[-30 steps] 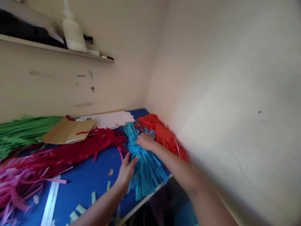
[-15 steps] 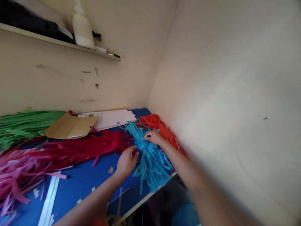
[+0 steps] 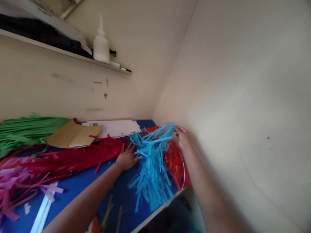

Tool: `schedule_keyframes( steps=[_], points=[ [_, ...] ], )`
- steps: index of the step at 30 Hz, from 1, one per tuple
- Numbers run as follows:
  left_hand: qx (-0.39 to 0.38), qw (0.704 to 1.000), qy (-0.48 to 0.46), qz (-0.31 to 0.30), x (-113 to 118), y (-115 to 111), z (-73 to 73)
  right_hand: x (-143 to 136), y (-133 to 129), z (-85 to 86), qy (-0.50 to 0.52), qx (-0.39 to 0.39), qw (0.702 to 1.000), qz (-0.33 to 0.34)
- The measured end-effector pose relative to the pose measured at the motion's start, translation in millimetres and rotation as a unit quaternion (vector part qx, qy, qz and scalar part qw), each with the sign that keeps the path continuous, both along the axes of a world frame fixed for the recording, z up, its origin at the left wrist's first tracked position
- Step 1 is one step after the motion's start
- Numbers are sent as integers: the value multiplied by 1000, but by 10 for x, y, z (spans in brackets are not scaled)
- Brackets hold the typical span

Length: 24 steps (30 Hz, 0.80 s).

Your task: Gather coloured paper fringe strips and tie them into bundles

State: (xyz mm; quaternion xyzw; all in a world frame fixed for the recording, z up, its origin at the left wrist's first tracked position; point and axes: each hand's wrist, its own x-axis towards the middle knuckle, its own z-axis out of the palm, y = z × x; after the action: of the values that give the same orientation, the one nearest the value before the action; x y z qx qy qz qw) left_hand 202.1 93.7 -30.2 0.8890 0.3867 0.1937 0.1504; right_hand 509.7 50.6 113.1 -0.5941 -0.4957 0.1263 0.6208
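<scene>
Blue fringed tissue paper (image 3: 154, 168) hangs in loose strips over the right end of the blue table (image 3: 97, 184). My right hand (image 3: 182, 134) pinches its upper right end and holds it raised near the side wall. My left hand (image 3: 127, 157) lies with fingers spread at the end of the red fringed paper (image 3: 85, 160), just left of the blue strips. Orange-red fringed paper (image 3: 177, 161) lies behind and to the right of the blue fringe, partly covered by it.
Pink strips (image 3: 14, 184) and green fringed paper (image 3: 26, 132) lie at the left. A brown paper envelope (image 3: 75, 134) and white flat packets (image 3: 114, 128) rest along the back. Above, a wall shelf (image 3: 73, 51) carries a white bottle (image 3: 101, 47). Walls close off the back and right.
My right hand has moved right and up, lifting the end of the blue fringe. My left hand has left the blue fringe and spread flat farther left.
</scene>
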Motion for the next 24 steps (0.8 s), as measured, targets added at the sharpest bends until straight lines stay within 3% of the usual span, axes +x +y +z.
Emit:
schedule_keyframes(
  steps=[3, 5, 8, 10, 12, 15, 18, 21, 24],
  points=[
    [33, 999, 25, 4, 4, -13, 16, 249, -79, 517, 74, 79, 994, -24],
    [66, 997, 30, 2, 8, -53, 72, 188, -153, 820, 108, 130, 986, -2],
    [135, 990, 21, -22, -66, -173, 270, -270, -323, 1035, 154, 177, 959, 157],
    [188, 981, 5, -43, -236, -325, 476, -677, -485, 991, 145, 135, 944, 262],
    [237, 971, -21, -38, -523, -556, 713, -1044, -663, 834, 119, 29, 940, 318],
    [300, 948, -90, 48, -1047, -1009, 1072, -1479, -880, 514, 77, -107, 928, 348],
    [352, 905, -215, 103, -1411, -1438, 1332, -1875, -975, 239, 33, -136, 916, 375],
    [331, 920, -193, 86, -1546, -1650, 1362, -2257, -968, 103, -31, -151, 883, 443],
    [292, 945, -132, 69, -1615, -1630, 1194, -2543, -974, 109, -88, -171, 850, 490]
  ],
)
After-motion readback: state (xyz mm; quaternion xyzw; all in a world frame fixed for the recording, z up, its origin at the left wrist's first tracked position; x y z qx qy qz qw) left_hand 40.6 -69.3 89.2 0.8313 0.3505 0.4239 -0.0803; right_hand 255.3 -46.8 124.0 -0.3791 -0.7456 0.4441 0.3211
